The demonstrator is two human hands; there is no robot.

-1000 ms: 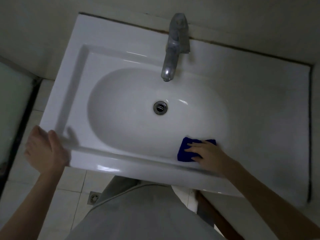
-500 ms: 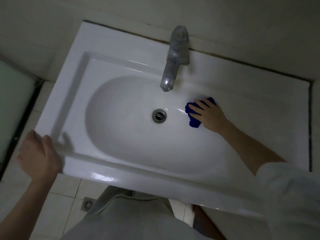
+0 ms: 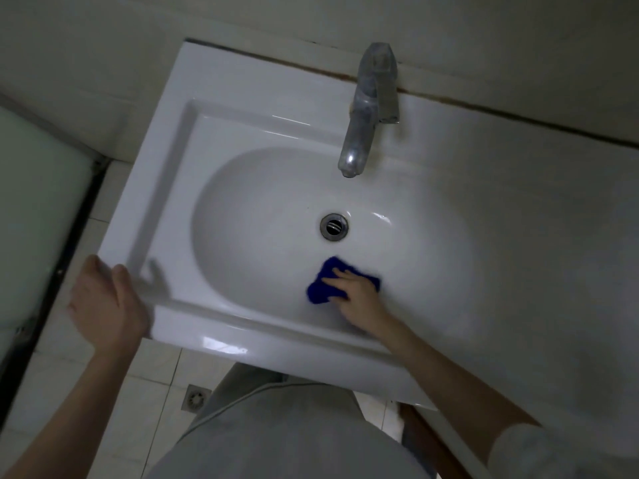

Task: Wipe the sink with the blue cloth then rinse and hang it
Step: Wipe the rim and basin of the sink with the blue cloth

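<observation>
Far left of the drain (image 3: pixel 334 226), your left hand (image 3: pixel 107 305) holds the near corner of the white sink (image 3: pixel 242 344), its fingers hooked over the rim to brace you.

Just on your side of the drain, a little to its right, the blue cloth (image 3: pixel 320 292) lies on the near slope of the bowl. Half a second ago it was beyond the drain and to its right, under the tap (image 3: pixel 366 108) — so the stroke has swept back toward you. By my reading the wiping is well under way, with rinsing and hanging not yet begun.

The cloth is a bunched wad with no clear front. Its long axis runs roughly left to right, the left end slightly nearer you, and one corner pokes up toward the drain.

Your right hand (image 3: pixel 356 292) lies on the cloth's right half, fingers stretched out and pressing it to the bowl rather than clutching it.
</observation>
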